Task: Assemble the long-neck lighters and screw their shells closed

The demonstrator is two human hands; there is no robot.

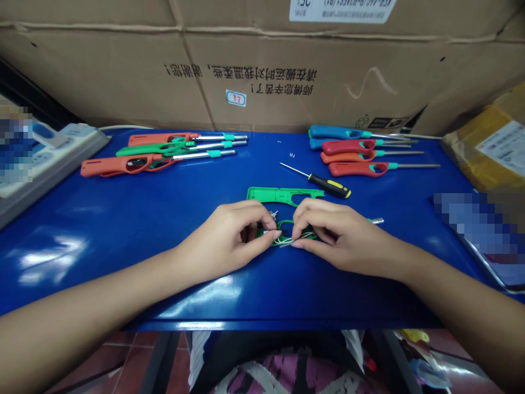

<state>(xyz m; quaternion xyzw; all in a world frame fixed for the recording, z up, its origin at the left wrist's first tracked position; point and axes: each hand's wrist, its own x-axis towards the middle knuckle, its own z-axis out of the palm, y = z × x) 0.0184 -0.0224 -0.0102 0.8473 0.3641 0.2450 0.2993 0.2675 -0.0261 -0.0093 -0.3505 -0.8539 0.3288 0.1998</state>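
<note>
An opened green gas lighter half [286, 222] lies on the table under both hands, which hide much of it. Thin white wire [284, 240] loops across it. My left hand [241, 232] is closed in a pinch, thumb and index fingertip at the wire's left part. My right hand [344, 232] is closed too, its fingertips pinching the wire further right. Just beyond them lies a separate green shell half [266, 194]. A metal nozzle tip [377, 221] shows past my right hand. Small metal parts [274, 214] sit beside my left fingers.
A black-and-yellow screwdriver [328, 185] and tiny screws [292, 155] lie beyond. Orange and green lighters [123, 164] are at left, blue, red and orange ones [356, 168] at right. A power strip [69, 145], phone [488, 241] and large carton [254, 54] edge the blue table [123, 219].
</note>
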